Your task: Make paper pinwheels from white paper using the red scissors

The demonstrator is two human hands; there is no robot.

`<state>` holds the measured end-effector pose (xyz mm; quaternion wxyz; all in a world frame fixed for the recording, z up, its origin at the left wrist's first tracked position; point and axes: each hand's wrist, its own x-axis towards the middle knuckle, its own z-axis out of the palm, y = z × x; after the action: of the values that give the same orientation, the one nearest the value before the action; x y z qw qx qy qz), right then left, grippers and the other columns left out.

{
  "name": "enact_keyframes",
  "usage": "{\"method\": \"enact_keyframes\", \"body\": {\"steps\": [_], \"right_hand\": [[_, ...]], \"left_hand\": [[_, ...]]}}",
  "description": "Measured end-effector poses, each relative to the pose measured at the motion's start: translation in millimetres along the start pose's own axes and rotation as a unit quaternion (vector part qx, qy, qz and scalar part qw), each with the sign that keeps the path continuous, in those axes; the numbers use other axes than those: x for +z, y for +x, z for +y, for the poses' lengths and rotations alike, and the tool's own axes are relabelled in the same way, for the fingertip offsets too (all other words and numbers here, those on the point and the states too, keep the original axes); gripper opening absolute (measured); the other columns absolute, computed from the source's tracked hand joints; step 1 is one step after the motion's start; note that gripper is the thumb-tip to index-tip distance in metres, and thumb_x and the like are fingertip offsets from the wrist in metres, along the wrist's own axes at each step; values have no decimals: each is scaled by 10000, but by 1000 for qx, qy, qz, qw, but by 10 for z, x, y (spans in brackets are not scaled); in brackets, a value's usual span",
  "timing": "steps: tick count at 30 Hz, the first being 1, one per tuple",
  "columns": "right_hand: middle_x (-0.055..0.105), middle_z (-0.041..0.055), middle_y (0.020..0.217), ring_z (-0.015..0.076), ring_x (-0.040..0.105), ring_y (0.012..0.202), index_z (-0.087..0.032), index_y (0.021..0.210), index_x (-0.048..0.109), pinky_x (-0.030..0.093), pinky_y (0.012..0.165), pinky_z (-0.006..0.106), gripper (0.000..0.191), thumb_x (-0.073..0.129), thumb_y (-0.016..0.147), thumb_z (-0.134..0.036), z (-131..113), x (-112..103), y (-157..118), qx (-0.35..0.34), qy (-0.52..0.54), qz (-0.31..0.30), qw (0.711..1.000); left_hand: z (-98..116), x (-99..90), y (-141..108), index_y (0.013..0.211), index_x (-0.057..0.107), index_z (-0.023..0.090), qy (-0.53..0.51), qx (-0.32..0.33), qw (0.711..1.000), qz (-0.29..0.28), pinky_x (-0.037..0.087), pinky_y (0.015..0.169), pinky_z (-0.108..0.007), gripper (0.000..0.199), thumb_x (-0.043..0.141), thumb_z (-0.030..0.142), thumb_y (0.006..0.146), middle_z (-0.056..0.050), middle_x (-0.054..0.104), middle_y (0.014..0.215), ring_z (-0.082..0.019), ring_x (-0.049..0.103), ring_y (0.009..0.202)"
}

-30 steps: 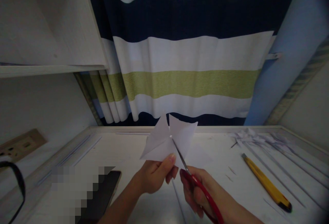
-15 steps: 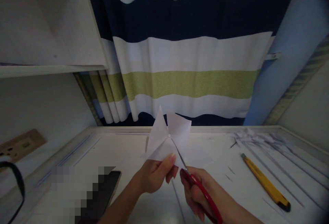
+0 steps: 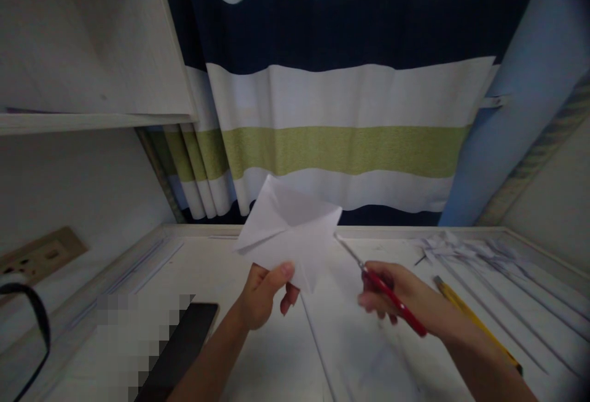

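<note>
A white sheet of paper with slits and raised flaps is held up over the desk at the centre. My left hand pinches its lower edge between thumb and fingers. Red-handled scissors are in my right hand, their metal blades pointing up and left, closed, near the paper's right corner but apart from it. Below the paper, a thin white stick or strip runs down toward the front edge of the view.
On the white desk, a dark phone lies at left. A yellow cutter and crumpled paper with long strips lie at right. A striped curtain hangs behind; a black cable is at far left.
The scissors have come out of the paper and moved right and up with my right hand. The paper has turned in my left hand, which has shifted slightly left.
</note>
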<state>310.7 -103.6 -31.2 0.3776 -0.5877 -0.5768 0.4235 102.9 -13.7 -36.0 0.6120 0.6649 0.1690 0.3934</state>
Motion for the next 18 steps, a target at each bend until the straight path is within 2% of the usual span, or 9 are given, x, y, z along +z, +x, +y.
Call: {"method": "enact_keyframes", "body": {"steps": [2,4,6,8,12,14,16,18], "right_hand": [[468,-53,452,67,398,357,-165,665,485,287,328,182,218,566,717,-360,23,-61,35,-49,33,108,992],[439,-71,413,65,356,330,-162,742,505,258,318,188,208,533,738,-368,43,-61,57,-90,85,171,977],[436,-79,402,62,339,321,-159,782,505,246,311,187,207,560,716,-347,54,-18,63,-100,128,172,972],[448,-81,407,56,337,314,-156,783,504,237,302,180,216,593,688,-329,49,35,55,-87,148,141,975],[436,-93,373,38,326,293,-164,717,485,218,292,154,231,645,658,-319,8,92,16,-42,136,105,984],[442,-91,377,36,343,298,-170,679,469,234,295,146,240,665,648,-306,-13,97,-2,-32,129,126,983],[448,-89,383,43,363,304,-173,659,462,251,294,148,245,673,643,-298,-31,103,-10,-35,135,177,974],[466,-81,382,49,369,300,-172,650,464,254,287,155,242,670,646,-299,-46,121,-6,-46,146,238,959]], "left_hand": [[-21,-5,-17,499,486,132,-5,-44,998,-50,221,289,-170,376,511,457,689,43,399,369,-43,328,294],[-31,-6,-20,523,493,128,2,-94,989,-116,205,280,-157,361,536,459,660,38,415,395,-38,330,305],[-31,-2,-7,513,478,132,7,-126,976,-176,198,277,-151,367,540,467,648,37,408,395,-36,328,308],[-29,0,16,509,464,138,11,-137,966,-219,205,279,-148,369,538,473,646,42,392,392,-37,326,310],[-24,-15,68,529,457,149,26,-140,951,-273,225,287,-150,383,526,504,656,49,382,399,-43,329,311],[-15,-32,95,525,454,151,42,-124,948,-289,220,288,-158,440,481,565,671,41,388,405,-45,325,308],[3,-39,126,485,440,151,66,-87,941,-321,247,306,-175,555,379,673,667,25,396,404,-50,331,311],[25,-21,156,462,432,151,105,-55,925,-360,303,355,-192,644,302,766,602,16,403,403,-61,356,335]]}}
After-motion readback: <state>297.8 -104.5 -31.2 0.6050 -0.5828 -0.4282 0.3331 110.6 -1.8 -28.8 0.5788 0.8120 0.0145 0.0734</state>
